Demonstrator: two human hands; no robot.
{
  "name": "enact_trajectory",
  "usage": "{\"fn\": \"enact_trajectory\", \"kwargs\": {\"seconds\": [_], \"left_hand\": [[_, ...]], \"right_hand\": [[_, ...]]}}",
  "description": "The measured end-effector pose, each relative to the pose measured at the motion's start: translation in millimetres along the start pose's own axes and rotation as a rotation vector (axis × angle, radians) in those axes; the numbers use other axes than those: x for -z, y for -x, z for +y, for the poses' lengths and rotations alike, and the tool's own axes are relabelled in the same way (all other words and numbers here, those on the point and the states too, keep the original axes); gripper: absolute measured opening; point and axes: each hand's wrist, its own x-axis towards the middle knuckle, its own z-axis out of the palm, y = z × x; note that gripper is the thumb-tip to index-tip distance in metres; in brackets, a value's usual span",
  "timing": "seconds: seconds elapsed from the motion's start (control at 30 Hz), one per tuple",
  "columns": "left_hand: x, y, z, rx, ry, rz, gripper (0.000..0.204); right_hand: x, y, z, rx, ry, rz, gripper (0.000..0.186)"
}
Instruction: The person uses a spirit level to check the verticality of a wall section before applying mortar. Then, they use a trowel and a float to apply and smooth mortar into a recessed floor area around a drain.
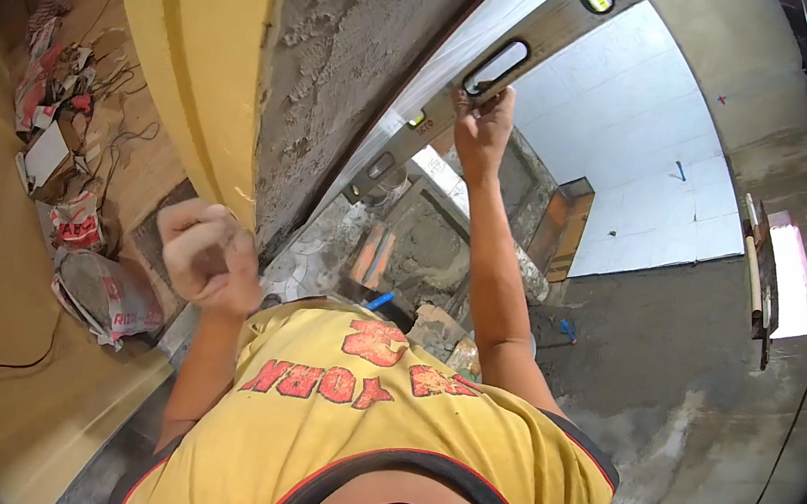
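Note:
High in the view, my right hand (481,136) is raised and grips a long grey spirit level (555,27) at its oval hand slot. The level runs slanting from the upper right down toward the middle, along the edge of a wall end coated in rough grey plaster (322,51). Its yellow-green vials show near the top and farther down. My left hand (207,253) is beside the lower corner of that wall, next to the yellow-painted face (193,35). Its fingers are curled in, and nothing shows in them.
Torn sacks (106,296), scraps and cables lie on the floor at left. White tiles (639,140) cover a wall at upper right. A plastered grey wall (682,367) with a small opening (793,280) and a hanging cable stands at right. Rubble and boards (568,227) lie below the level.

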Motion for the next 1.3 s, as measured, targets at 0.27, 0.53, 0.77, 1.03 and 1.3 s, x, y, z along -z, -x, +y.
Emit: {"fn": "enact_trajectory", "kwargs": {"seconds": [0.27,0.53,0.77,1.03,1.3], "left_hand": [[-21.1,-20.8,-44.6,-0.113,-0.057,0.035,0.034],[-18.5,-18.5,-53.9,-0.18,-0.139,0.007,0.037],[-14.7,-12.8,-59.9,-0.163,-0.133,0.011,0.037],[-18.2,-21.3,-54.8,-0.204,-0.138,0.019,0.036],[-18.3,-19.5,-54.1,-0.165,-0.121,0.034,0.035]], "right_hand": [[-22.2,-8.5,-6.6,-0.001,0.02,-0.04,0.027],[-34.2,-9.6,-11.5,-0.042,-0.084,-0.052,0.027],[-48.6,-5.1,-18.7,-0.039,-0.213,0.103,0.025],[-36.9,-9.4,-22.4,-0.214,-0.34,-0.004,0.018],[-31.5,-15.1,-28.4,-0.208,-0.259,-0.08,0.018]]}}
